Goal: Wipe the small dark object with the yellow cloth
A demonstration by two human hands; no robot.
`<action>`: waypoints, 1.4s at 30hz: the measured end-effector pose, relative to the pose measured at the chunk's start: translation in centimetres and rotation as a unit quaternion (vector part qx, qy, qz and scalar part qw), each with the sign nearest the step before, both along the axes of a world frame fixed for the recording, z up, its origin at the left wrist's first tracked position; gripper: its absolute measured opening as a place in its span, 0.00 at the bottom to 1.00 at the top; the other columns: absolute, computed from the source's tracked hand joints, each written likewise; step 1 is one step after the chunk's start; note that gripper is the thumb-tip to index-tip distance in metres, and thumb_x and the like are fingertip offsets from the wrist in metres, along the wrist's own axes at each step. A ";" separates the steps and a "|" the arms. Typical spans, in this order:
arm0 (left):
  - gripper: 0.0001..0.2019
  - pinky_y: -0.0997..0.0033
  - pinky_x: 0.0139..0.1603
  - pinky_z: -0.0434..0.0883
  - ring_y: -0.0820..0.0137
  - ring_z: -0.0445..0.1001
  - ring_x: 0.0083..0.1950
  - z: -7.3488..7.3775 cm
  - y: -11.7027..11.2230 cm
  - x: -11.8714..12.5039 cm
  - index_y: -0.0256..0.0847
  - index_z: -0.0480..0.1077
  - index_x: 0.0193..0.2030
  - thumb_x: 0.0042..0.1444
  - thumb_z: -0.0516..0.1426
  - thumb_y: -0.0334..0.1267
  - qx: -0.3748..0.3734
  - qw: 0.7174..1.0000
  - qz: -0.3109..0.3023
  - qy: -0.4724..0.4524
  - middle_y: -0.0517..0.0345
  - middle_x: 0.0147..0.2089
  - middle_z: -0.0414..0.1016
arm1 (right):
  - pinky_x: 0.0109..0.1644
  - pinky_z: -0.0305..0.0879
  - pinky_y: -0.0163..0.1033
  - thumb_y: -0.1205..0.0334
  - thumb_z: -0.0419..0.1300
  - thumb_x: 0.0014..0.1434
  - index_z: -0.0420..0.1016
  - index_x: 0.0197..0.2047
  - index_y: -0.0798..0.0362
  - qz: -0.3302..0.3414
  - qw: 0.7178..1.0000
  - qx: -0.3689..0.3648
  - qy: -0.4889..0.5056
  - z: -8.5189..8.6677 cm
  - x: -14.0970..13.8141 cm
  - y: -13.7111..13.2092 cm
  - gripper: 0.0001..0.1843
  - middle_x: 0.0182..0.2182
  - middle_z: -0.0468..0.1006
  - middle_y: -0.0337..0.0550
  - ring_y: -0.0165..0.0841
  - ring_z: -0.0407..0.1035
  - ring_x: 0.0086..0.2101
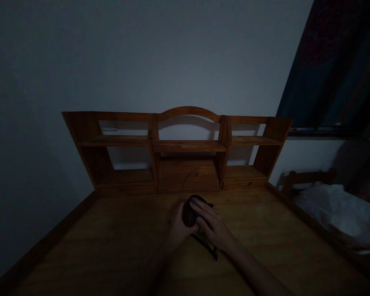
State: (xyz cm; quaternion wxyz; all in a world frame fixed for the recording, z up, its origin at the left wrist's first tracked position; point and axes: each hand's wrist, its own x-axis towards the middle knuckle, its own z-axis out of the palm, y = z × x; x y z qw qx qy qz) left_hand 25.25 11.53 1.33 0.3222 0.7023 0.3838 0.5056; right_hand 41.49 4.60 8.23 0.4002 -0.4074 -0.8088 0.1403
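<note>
A pair of dark sunglasses (pixel 189 218) is held low over the wooden desk in the middle of the head view. One rounded, glossy lens shows between my hands, and a thin dark temple arm slants down to the right beneath them. My left hand (pixel 176 230) is closed around the left side of the glasses. From the right, my right hand (pixel 214 226) lies over them, its fingers bent across the dark frame and lens. Those fingers cover much of the glasses. Dim light blurs the finer detail.
Behind my hands, a wooden shelf unit (pixel 189 146) with open compartments stands along the back of the desk (pixel 126 238). White plastic-looking material (pixel 342 209) lies beyond the desk's right edge, near a wooden chair back (pixel 311 176). A dark curtain (pixel 323 82) hangs at upper right.
</note>
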 end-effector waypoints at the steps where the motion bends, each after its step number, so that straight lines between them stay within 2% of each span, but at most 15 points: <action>1: 0.37 0.58 0.55 0.71 0.58 0.72 0.56 -0.2 -0.2 0.1 0.42 0.59 0.59 0.41 0.65 0.39 0.008 1.000 -0.011 -0.005 0.48 0.57 0.70 | 0.69 0.50 0.49 0.57 0.47 0.69 0.57 0.66 0.42 0.005 1.000 -0.009 0.021 0.0 0.1 0.1 0.23 0.67 0.57 0.38 0.36 0.51 0.65; 5: 0.43 0.55 0.58 0.68 0.56 0.68 0.59 -0.7 -0.7 0.0 0.42 0.56 0.61 0.37 0.68 0.41 0.041 0.998 -0.031 0.024 0.46 0.60 0.66 | 0.68 0.51 0.49 0.55 0.46 0.70 0.62 0.64 0.43 0.015 0.992 -0.056 0.114 -0.1 0.4 0.4 0.21 0.63 0.64 0.40 0.36 0.56 0.63; 9: 0.44 0.52 0.58 0.68 0.55 0.68 0.59 -0.6 -1.0 0.1 0.41 0.56 0.61 0.36 0.69 0.42 0.001 1.000 -0.021 0.020 0.45 0.59 0.67 | 0.67 0.52 0.50 0.53 0.43 0.70 0.64 0.63 0.44 0.029 0.984 -0.081 0.158 -0.1 0.6 0.6 0.22 0.62 0.65 0.41 0.37 0.57 0.62; 12: 0.41 0.54 0.59 0.68 0.57 0.69 0.59 0.0 -0.9 0.2 0.40 0.55 0.61 0.41 0.67 0.42 -0.049 0.997 -0.052 -0.019 0.44 0.60 0.67 | 0.68 0.49 0.51 0.51 0.43 0.70 0.59 0.65 0.44 0.036 0.987 -0.065 0.142 0.0 0.6 0.5 0.24 0.64 0.62 0.41 0.37 0.54 0.64; 19: 0.31 0.60 0.58 0.69 0.61 0.72 0.57 1.6 -0.3 -0.5 0.38 0.59 0.58 0.50 0.61 0.48 -0.119 0.983 -0.063 -0.122 0.46 0.58 0.70 | 0.68 0.48 0.52 0.51 0.45 0.69 0.52 0.68 0.44 0.038 0.998 -0.030 0.041 0.6 0.2 -0.4 0.26 0.68 0.52 0.42 0.38 0.47 0.66; 22: 0.30 0.59 0.58 0.69 0.60 0.73 0.56 1.7 -0.1 -0.8 0.38 0.61 0.57 0.51 0.61 0.50 -0.133 0.978 -0.069 -0.143 0.45 0.57 0.72 | 0.68 0.48 0.51 0.52 0.46 0.69 0.51 0.69 0.44 0.046 0.998 -0.029 0.012 0.6 0.2 -0.6 0.27 0.68 0.51 0.42 0.38 0.47 0.66; 28: 0.34 0.56 0.60 0.67 0.58 0.70 0.59 1.2 -0.1 -0.4 0.41 0.58 0.58 0.47 0.64 0.51 -0.110 0.967 -0.142 -0.179 0.45 0.60 0.69 | 0.68 0.49 0.52 0.55 0.46 0.69 0.52 0.68 0.45 0.039 0.999 -0.007 0.001 0.5 0.3 -0.6 0.26 0.68 0.52 0.42 0.39 0.47 0.66; 32: 0.38 0.56 0.62 0.66 0.58 0.67 0.62 0.4 -0.1 -0.2 0.43 0.55 0.61 0.46 0.66 0.48 -0.075 0.980 -0.122 -0.136 0.46 0.62 0.65 | 0.68 0.49 0.52 0.55 0.44 0.70 0.53 0.68 0.45 0.025 1.000 0.006 0.011 0.7 0.3 -0.6 0.25 0.68 0.54 0.42 0.38 0.49 0.66; 36: 0.44 0.54 0.63 0.64 0.56 0.63 0.65 -0.3 0.1 -0.4 0.42 0.53 0.63 0.40 0.69 0.43 -0.012 0.997 -0.071 -0.042 0.44 0.64 0.61 | 0.68 0.50 0.51 0.54 0.44 0.70 0.55 0.67 0.44 0.014 0.999 0.001 0.029 0.4 0.5 -0.2 0.24 0.66 0.57 0.41 0.37 0.50 0.65; 42: 0.43 0.52 0.62 0.64 0.55 0.65 0.62 0.6 -0.8 -0.2 0.43 0.55 0.62 0.39 0.68 0.41 0.064 0.995 -0.044 0.061 0.46 0.62 0.64 | 0.68 0.52 0.50 0.53 0.44 0.70 0.59 0.65 0.44 -0.011 0.996 -0.018 0.084 -0.6 0.5 0.4 0.23 0.64 0.62 0.41 0.37 0.55 0.63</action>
